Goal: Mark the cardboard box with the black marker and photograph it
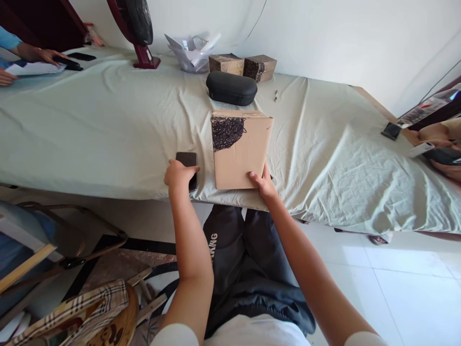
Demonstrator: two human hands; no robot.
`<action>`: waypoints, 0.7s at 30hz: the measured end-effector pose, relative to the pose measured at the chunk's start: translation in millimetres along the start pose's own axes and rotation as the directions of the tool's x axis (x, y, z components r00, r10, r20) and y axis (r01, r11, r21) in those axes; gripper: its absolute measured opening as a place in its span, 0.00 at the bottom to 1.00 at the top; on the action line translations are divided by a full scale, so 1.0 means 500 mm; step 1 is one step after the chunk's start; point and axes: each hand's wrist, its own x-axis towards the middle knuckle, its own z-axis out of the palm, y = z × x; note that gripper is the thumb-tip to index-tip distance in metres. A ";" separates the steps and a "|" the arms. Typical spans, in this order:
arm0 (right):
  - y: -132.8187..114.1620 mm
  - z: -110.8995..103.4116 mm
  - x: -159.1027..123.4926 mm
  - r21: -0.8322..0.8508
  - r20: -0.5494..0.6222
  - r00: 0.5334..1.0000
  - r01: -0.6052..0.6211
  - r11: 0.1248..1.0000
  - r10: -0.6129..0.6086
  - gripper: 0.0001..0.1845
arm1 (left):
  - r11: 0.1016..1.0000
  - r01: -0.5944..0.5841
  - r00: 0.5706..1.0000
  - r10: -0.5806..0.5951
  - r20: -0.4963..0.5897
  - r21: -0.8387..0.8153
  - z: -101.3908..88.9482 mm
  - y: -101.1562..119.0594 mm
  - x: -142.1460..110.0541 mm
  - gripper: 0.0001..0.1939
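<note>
Cardboard box (239, 158): plain brown, flat-sided, roughly rectangular, sharp-edged; broad face turned toward the camera, near the front edge of the bench (118, 120). Dense black looped scribble fills its upper-left corner; a small dark tick mark shows near the upper right. Whether its underside touches the cloth: cannot tell.

Right hand (264, 185): grasping the box at its lower-right corner, thumb flat on the broad face, fingers mostly hidden behind.

Left hand (178, 174): grasping a black smartphone (187, 158) just left of the box, thumb across the glossy face, fingers curled at the left edge. Smartphone is a slim, round-cornered slab.

Bench covering: pale green cloth (342, 163), matte, wrinkled, most heavily creased at right.

Just beyond the box: black zippered case (231, 88), elongated with rounded ends. Behind it, two small cardboard cartons (264, 66), darkly scribbled. To their left, a translucent plastic basket (190, 60) with white papers; farther left, a fan (146, 57) on a glossy dark-red base.

Far left: another person's hands (46, 56), with white paper and a dark object. Far right: a flat black square item (391, 130).

Below: glossy white floor tiles (406, 288); at lower left, checked fabric (97, 298) over a round wooden seat (127, 317).
</note>
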 end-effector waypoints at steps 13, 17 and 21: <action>-0.010 0.006 -0.002 0.014 0.013 0.997 0.076 0.997 -0.076 0.62 | 0.882 -0.158 0.986 0.114 -0.125 -0.444 -0.158 0.262 -0.183 0.25; -0.011 0.004 -0.001 0.003 0.004 0.998 0.070 0.998 -0.070 0.61 | 0.941 -0.126 0.992 0.124 -0.026 -0.315 -0.167 0.294 -0.219 0.25; -0.013 0.004 -0.001 -0.032 0.008 1.000 0.029 0.999 -0.029 0.59 | 0.982 -0.094 0.994 0.084 -0.063 -0.162 -0.154 0.295 -0.239 0.29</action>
